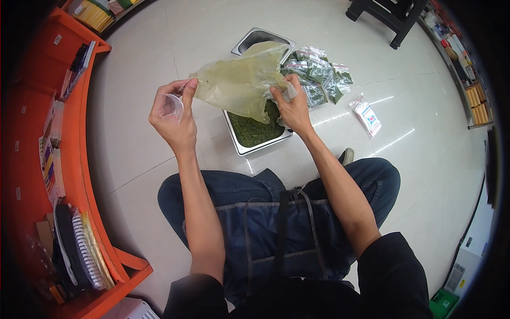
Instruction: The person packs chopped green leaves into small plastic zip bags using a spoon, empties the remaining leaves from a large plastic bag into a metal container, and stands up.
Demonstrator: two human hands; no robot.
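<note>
A yellowish, see-through plastic bag is stretched between my two hands above the floor. My left hand pinches its left corner, and a small clear plastic cup sits in the same palm. My right hand grips the bag's right side, with a whitish bit of plastic by the fingers. Below the bag stands a metal pan of chopped green leaves, partly covered by the bag. Right of it lie several small zip bags filled with green leaves.
Behind the bag is a second metal pan. A pack of clear zip bags lies on the floor to the right. An orange shelf lines the left, and a black stool stands at the far right. My crossed legs are close in front.
</note>
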